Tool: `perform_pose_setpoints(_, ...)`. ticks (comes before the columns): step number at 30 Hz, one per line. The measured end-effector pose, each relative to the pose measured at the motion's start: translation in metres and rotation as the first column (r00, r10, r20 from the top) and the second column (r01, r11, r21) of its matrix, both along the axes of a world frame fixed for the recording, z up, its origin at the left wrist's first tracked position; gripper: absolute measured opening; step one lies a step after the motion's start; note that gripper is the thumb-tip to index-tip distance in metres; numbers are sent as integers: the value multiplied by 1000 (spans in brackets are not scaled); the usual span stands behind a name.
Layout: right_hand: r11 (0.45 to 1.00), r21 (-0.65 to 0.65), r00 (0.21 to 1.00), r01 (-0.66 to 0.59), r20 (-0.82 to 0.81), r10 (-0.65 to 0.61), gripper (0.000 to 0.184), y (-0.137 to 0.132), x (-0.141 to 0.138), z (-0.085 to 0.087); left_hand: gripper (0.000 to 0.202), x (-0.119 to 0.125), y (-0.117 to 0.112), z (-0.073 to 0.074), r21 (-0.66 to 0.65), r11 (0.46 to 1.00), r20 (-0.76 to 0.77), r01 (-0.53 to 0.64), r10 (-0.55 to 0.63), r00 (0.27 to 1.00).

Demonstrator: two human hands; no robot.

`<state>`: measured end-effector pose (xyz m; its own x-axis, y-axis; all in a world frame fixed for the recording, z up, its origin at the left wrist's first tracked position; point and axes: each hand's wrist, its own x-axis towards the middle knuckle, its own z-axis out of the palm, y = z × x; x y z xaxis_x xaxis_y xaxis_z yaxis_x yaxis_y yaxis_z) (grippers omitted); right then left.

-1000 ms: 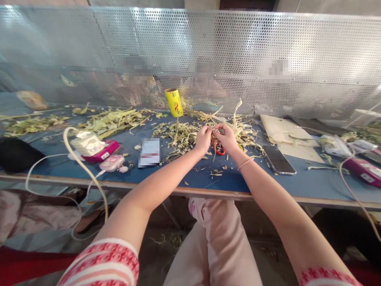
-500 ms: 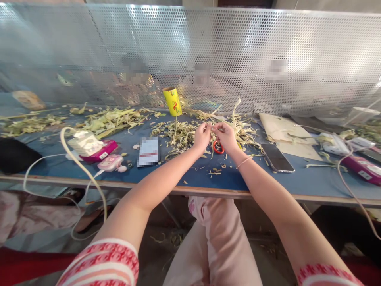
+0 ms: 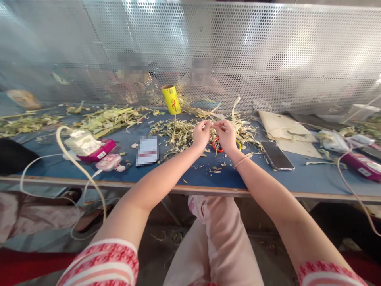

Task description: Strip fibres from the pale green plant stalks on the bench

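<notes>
My left hand [image 3: 201, 134] and my right hand [image 3: 225, 134] are close together above the blue table [image 3: 166, 174], fingertips pinched on a thin pale green strip [image 3: 212, 124] between them. Below my right hand lie scissors [image 3: 219, 146] with red and yellow handles. A heap of pale green shreds [image 3: 181, 133] spreads around and behind my hands. A yellow roll [image 3: 170, 99] stands tilted on a thin stick just behind the heap.
A phone [image 3: 276, 155] lies right of my hands by a cardboard sheet [image 3: 279, 127]. To the left are a white card [image 3: 147, 151], a pink device [image 3: 107, 162], a cable [image 3: 74, 159] and a magenta box [image 3: 95, 149]. A perforated metal screen [image 3: 238, 51] backs the table; people sit behind it.
Both hands have lifted slightly and moved away from the scissors, still pinching the strip between them. The view has shifted a little.
</notes>
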<state>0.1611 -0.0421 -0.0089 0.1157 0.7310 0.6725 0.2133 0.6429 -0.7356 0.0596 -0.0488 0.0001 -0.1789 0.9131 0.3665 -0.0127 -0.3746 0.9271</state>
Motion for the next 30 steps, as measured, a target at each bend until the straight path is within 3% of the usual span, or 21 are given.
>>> perform_pose_setpoints(4,969,231,963,93,225,-146,7,-5,3,1,24,3,-4,3,-76,995,114,71,-62,992)
perform_pose_setpoints(8,941,328,909,77,364,-201,13,-8,8,2,25,5,-9,7,-172,971,213,164,-126,969)
perform_pose_setpoints(11,945,319,893,76,401,-207,15,-8,10,3,27,5,-8,8,-203,956,234,211,-162,959)
perform_pose_setpoints(17,963,253,926,93,334,-178,14,-6,12,5,20,2,-2,5,-108,961,272,254,-218,937)
perform_pose_setpoints(23,969,212,944,129,273,-186,12,0,15,5,9,1,-2,5,-60,929,338,365,-325,883)
perform_pose_setpoints(30,979,177,953,105,263,-150,12,3,18,8,17,-1,2,5,-51,916,305,398,-365,880)
